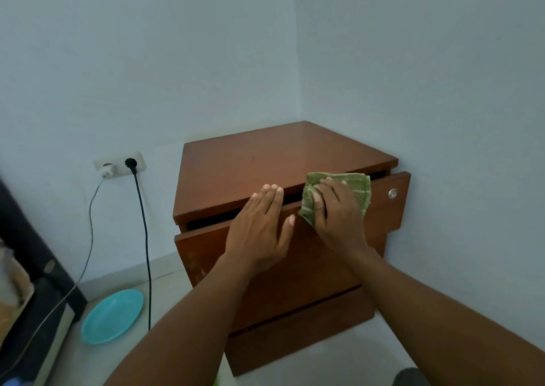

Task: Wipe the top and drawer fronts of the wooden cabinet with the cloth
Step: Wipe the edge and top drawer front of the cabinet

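A brown wooden cabinet (250, 167) stands in the room's corner. Its top drawer (386, 208) is pulled slightly out, leaving a dark gap under the top. A lower drawer front (295, 335) is closed. My left hand (259, 229) lies flat with straight fingers over the upper edge of the top drawer front. My right hand (336, 211) presses a folded green cloth (358, 186) against the same drawer front, near its upper edge. A round metal lock (392, 193) sits at the drawer's right end.
White walls meet behind the cabinet. A wall socket (119, 165) at the left holds a black plug and a white one, with cables hanging to the floor. A turquoise plate (113, 316) lies on the pale floor. Dark furniture (32, 267) fills the left edge.
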Tool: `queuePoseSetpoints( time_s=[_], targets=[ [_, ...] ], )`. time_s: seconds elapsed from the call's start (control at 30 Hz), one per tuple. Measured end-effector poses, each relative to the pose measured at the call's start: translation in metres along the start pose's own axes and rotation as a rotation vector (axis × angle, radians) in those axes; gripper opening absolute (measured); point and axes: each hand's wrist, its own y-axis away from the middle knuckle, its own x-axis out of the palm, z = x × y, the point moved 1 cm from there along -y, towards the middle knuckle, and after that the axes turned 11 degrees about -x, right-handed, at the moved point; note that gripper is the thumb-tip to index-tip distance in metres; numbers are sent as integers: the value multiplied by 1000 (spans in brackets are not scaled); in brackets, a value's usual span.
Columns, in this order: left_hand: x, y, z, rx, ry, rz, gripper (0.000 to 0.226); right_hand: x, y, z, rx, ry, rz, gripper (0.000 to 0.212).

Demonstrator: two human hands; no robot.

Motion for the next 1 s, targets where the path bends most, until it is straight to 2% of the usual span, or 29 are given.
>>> queuePoseSetpoints(
  time_s=[0.2,0.4,0.73,1.0],
  targets=[
    [2,1,-2,-8,-3,-27,74,-4,7,-9,-111,-18,66,32],
    [3,-7,-11,31,-6,-2,71,-17,3,-46,5,-13,52,29],
    [17,-30,-42,106,-44,79,69,-32,-14,-106,140,-12,185,41],
    [18,-31,-39,119,-64,80,76,-33,-20,-126,203,-29,131,30]
  ],
)
